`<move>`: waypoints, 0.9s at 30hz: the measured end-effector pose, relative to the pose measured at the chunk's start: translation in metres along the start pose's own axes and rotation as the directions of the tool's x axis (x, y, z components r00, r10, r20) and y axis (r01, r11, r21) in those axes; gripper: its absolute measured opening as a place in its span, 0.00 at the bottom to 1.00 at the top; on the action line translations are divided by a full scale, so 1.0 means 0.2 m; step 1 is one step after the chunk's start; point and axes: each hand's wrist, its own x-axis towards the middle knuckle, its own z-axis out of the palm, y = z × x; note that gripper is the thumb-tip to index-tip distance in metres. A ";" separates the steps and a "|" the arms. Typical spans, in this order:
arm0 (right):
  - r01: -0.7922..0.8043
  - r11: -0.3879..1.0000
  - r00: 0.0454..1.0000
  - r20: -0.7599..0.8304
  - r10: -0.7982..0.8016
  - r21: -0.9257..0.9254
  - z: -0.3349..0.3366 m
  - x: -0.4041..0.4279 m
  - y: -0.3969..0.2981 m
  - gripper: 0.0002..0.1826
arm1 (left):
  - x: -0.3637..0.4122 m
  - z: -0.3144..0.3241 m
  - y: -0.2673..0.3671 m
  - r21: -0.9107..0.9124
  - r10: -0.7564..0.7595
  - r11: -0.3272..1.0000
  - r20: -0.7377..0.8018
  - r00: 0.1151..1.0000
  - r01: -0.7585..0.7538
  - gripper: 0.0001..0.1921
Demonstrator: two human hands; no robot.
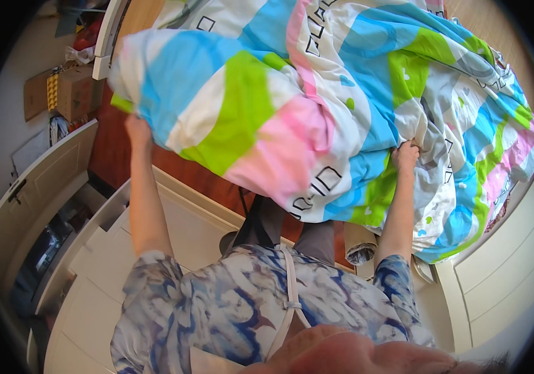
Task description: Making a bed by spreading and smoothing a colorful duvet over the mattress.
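A quilt in a printed cover (248, 107), patterned with blue, green, pink, white and grey patches, stretches between my two hands. My left hand (139, 132) grips its near left edge, and that corner is lifted and blurred over the floor. Bunched fabric is pinched in my right hand (405, 155), right of the middle. Between the hands the near edge sags in front of my legs. Folds and creases run across the far and right parts, which lie over a light wood surface (475, 18). The fingertips of my left hand are partly hidden by the fabric.
At the left are a cardboard box (77, 93) and an open white panelled door (37, 196) with a dark handle. Reddish-brown flooring (115, 135) shows below the quilt. White panelled furniture (505, 271) stands at the right. A rolled item (361, 250) is near my right arm.
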 end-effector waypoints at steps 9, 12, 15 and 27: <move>0.021 0.998 1.000 -0.009 -0.020 0.064 -0.03 0.01 -0.02 0.34 | -0.06 -0.09 0.12 -0.315 -0.097 0.942 0.079 0.992 0.117 0.17; -0.015 0.999 1.000 0.012 0.015 0.031 -0.04 0.01 0.05 0.34 | -0.30 -0.22 0.71 -0.642 0.126 0.766 0.195 0.973 0.029 0.17; 0.003 1.000 1.000 0.029 -0.003 -0.019 -0.06 0.04 -0.02 0.35 | -0.37 -0.36 -0.04 -0.399 -0.314 0.845 0.170 0.934 0.357 0.19; 0.236 0.969 0.969 0.065 -0.240 0.069 -0.19 -0.13 0.03 0.38 | -0.86 -0.33 0.00 -0.602 -0.470 0.696 0.030 0.882 0.391 0.17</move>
